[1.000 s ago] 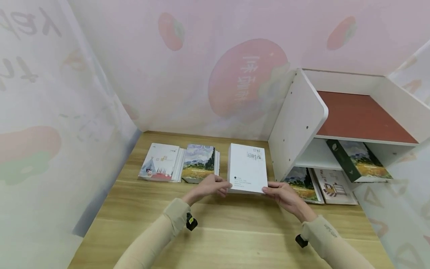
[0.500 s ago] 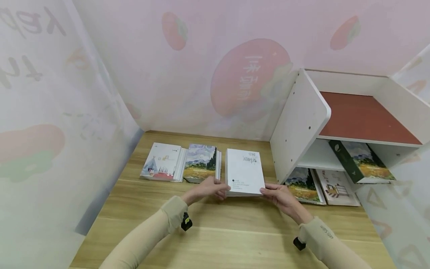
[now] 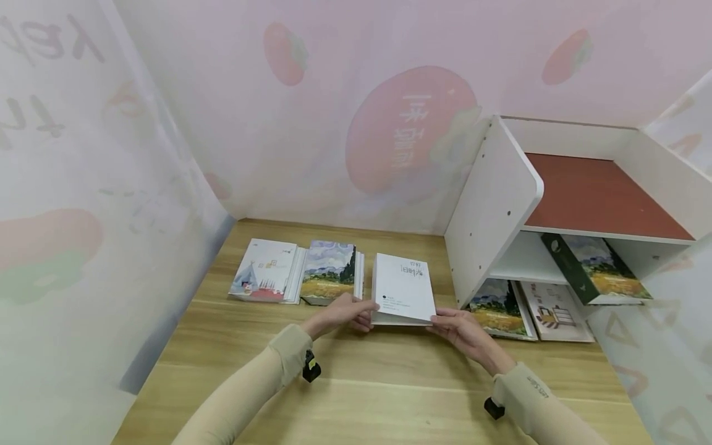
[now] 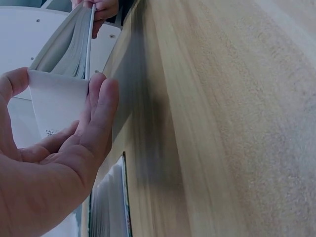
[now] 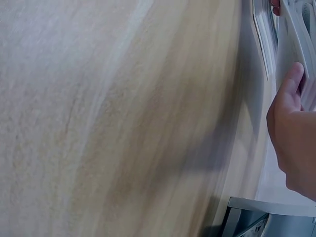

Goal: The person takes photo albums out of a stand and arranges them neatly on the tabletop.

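A thick white book (image 3: 402,284) with dark lettering is held by both hands at its near corners. My left hand (image 3: 347,312) grips its left side; in the left wrist view the thumb and the fingers (image 4: 101,106) lie on either side of the white spine (image 4: 59,98). My right hand (image 3: 464,334) pinches the near right corner, with the thumb on the cover in the right wrist view. The book's pages (image 4: 74,47) fan slightly apart between the covers. Left of it lie a landscape-painting book (image 3: 329,272) and a white book with a tent picture (image 3: 264,272).
A white shelf unit (image 3: 484,204) with a red-brown top board (image 3: 603,194) stands at the right on the wooden table (image 3: 389,395). A green-spined book (image 3: 597,269) leans out of its middle level. Below lie another landscape book (image 3: 500,306) and a pale illustrated book (image 3: 556,312).
The white book has shifted toward me and slightly left, and its cover now tilts, with more of the near page edge showing. Both hands have moved along with it.
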{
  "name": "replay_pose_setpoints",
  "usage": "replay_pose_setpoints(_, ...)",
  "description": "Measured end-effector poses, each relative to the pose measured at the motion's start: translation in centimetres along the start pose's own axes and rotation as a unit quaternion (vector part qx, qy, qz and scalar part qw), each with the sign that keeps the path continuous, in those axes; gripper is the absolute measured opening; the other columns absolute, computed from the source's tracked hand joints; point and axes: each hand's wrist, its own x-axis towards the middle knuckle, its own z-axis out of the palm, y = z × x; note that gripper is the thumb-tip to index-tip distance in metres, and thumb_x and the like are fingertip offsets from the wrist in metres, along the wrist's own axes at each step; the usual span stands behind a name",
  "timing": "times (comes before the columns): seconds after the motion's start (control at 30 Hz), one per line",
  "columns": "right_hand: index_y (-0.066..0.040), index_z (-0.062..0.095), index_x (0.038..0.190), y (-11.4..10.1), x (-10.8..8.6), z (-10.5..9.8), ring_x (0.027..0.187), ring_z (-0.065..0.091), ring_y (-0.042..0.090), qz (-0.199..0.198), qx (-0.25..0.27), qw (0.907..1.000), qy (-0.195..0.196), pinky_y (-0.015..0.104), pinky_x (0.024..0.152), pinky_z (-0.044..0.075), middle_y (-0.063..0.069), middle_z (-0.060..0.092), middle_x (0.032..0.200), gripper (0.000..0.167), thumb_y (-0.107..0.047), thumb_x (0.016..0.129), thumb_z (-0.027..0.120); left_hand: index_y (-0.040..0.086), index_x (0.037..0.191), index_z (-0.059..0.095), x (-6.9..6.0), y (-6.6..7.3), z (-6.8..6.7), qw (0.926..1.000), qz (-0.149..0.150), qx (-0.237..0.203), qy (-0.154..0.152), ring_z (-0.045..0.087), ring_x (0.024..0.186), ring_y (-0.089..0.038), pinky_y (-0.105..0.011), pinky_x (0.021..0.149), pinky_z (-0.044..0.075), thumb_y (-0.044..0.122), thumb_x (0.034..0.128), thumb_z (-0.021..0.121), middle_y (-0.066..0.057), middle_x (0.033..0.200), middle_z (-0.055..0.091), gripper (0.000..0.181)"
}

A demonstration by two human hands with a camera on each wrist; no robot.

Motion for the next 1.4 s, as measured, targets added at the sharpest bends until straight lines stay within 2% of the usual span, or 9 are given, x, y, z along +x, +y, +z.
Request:
replay_pose_setpoints(0.17, 0.018, 0.033, 0.142, 0.5, 0.4, -0.1, 0.110, 0.062, 0.025, 0.000, -0.005, 1.0000, 0.006, 0.041, 0.102, 0.046, 0.021, 0.061, 0.123, 0.051, 0.008, 0.097, 0.055, -0.011, 0.096, 0.066, 0.3, -0.5, -0.2, 0.9997, -0.006, -0.023, 0.003, 0.066, 0.096, -0.044, -0.043, 0.081, 0.058, 0.039, 0.0920, 0.069, -0.024, 0.097, 0.067, 0.050)
replay_pose_setpoints(0.4, 0.018, 0.027, 0.144, 0.9, 1.0, -0.2, 0.110, 0.062, 0.023, -0.010, -0.015, 0.9995, 0.024, 0.042, 0.104, 0.043, 0.025, 0.054, 0.129, 0.055, 0.005, 0.098, 0.056, -0.011, 0.098, 0.066, 1.0, -0.6, -0.3, 0.9985, -0.014, -0.041, 0.033, 0.068, 0.093, -0.040, -0.041, 0.080, 0.059, 0.036, 0.0906, 0.071, -0.023, 0.098, 0.066, 0.048)
replay_pose_setpoints(0.67, 0.015, 0.035, 0.143, 1.6, 1.8, -0.3, 0.107, 0.064, 0.022, -0.021, -0.050, 0.9958, 0.074, 0.039, 0.100, 0.048, 0.029, 0.049, 0.136, 0.053, 0.006, 0.096, 0.058, -0.012, 0.098, 0.067, 1.3, -0.7, 0.4, 0.9975, -0.027, -0.019, 0.063, 0.069, 0.091, -0.037, -0.041, 0.080, 0.059, 0.033, 0.0905, 0.072, -0.022, 0.096, 0.067, 0.046)
replay_pose_setpoints(0.9, 0.005, 0.041, 0.145, 1.3, 2.3, 0.3, 0.102, 0.066, 0.024, -0.031, -0.079, 0.9891, 0.120, 0.040, 0.095, 0.052, 0.026, 0.061, 0.122, 0.056, 0.007, 0.093, 0.062, -0.013, 0.105, 0.066, 1.4, -0.7, 0.5, 0.9960, -0.026, -0.022, 0.083, 0.069, 0.091, -0.036, -0.039, 0.081, 0.058, 0.034, 0.0897, 0.074, -0.023, 0.099, 0.067, 0.050)
replay_pose_setpoints(1.07, 0.003, 0.042, 0.146, 1.0, 2.4, 0.6, 0.098, 0.068, 0.025, -0.034, -0.096, 0.9874, 0.120, 0.042, 0.094, 0.052, 0.026, 0.063, 0.117, 0.061, 0.009, 0.090, 0.065, -0.013, 0.109, 0.065, 1.4, -0.4, 0.4, 0.9950, -0.026, -0.023, 0.094, 0.068, 0.093, -0.036, -0.040, 0.082, 0.058, 0.033, 0.0899, 0.074, -0.023, 0.100, 0.067, 0.051)
replay_pose_setpoints(1.23, 0.001, 0.045, 0.145, 0.9, 2.6, 0.7, 0.097, 0.068, 0.026, -0.028, -0.119, 0.9848, 0.123, 0.039, 0.089, 0.055, 0.027, 0.063, 0.119, 0.068, 0.013, 0.083, 0.070, -0.011, 0.106, 0.066, 1.4, -0.4, 0.4, 0.9945, -0.024, -0.021, 0.100, 0.068, 0.093, -0.036, -0.040, 0.083, 0.058, 0.032, 0.0899, 0.074, -0.023, 0.099, 0.067, 0.047)
replay_pose_setpoints(1.4, -0.001, 0.047, 0.144, 0.8, 3.0, 0.4, 0.098, 0.068, 0.026, -0.024, -0.127, 0.9841, 0.122, 0.040, 0.088, 0.056, 0.026, 0.063, 0.119, 0.070, 0.015, 0.080, 0.072, -0.008, 0.107, 0.069, 1.3, -0.3, 0.5, 0.9940, -0.013, -0.014, 0.108, 0.068, 0.092, -0.037, -0.043, 0.083, 0.058, 0.033, 0.0837, 0.080, -0.019, 0.097, 0.070, 0.049)
